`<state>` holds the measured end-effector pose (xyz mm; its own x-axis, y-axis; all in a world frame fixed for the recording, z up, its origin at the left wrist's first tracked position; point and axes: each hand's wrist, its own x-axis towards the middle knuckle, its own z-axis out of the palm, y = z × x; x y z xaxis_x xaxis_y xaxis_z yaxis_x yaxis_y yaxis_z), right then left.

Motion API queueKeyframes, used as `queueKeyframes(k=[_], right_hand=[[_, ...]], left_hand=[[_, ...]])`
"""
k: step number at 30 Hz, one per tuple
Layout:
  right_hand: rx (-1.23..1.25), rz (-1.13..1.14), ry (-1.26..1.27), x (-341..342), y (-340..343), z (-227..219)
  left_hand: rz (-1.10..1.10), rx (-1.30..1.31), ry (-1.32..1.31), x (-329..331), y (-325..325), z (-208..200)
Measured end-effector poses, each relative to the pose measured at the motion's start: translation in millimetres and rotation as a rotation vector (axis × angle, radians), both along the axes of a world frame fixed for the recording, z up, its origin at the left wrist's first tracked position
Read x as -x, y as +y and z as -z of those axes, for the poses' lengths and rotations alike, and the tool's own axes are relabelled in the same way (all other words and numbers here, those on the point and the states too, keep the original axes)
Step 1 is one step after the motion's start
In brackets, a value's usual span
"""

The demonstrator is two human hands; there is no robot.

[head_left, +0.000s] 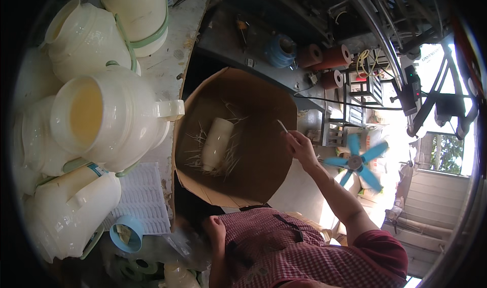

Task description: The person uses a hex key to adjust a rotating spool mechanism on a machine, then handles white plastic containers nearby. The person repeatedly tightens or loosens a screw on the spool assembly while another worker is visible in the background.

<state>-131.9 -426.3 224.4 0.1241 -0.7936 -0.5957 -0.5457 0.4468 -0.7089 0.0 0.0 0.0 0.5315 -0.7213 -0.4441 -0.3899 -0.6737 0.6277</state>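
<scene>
My right hand (300, 147) is closed round a short, thin, pale stick-like piece (282, 127) at the right rim of a large open cardboard box (253, 100). Inside the box a cream glazed vase-like vessel (218, 143) lies on its side among thin pale strands (195, 146). My left hand (215, 229) is down by the checked apron, below the box's near edge. Its fingers look curled, and whatever may be in them is hidden. Left of the box stands a cream glazed jug (122, 115), its handle reaching toward the box rim.
Several more cream jugs with green straps crowd the table (177, 29) at left. A printed sheet (144, 199) and a light blue cup (127, 234) lie near them. Beyond the box are a blue roll (280, 49), red rolls (332, 57) and a blue-bladed fan (356, 162).
</scene>
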Motion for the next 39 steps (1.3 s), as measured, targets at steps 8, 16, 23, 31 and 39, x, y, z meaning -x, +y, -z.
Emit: queueKeyframes(k=[8, 16, 23, 31, 39], right_hand=[[0.204, 0.105, -0.154, -43.3, -73.5, 20.7], [0.417, 0.298, -0.531, -71.0, -224.1, 21.6], [0.64, 0.372, -0.479, -146.6, -294.2, -3.8], [0.601, 0.422, -0.594, -111.9, -489.8, -75.4], [0.831, 0.383, -0.253, -154.3, -531.8, -118.6]], left_hand=[[-0.131, -0.083, -0.113, 12.0, -10.4, 34.1], [-0.155, -0.049, -0.196, 20.4, -19.1, 32.2], [-0.084, 0.011, -0.125, 4.3, -43.4, -8.8], [-0.103, 0.207, -0.01, -59.7, -121.9, -60.0], [0.008, 0.063, -0.132, -29.0, -20.0, 45.2]])
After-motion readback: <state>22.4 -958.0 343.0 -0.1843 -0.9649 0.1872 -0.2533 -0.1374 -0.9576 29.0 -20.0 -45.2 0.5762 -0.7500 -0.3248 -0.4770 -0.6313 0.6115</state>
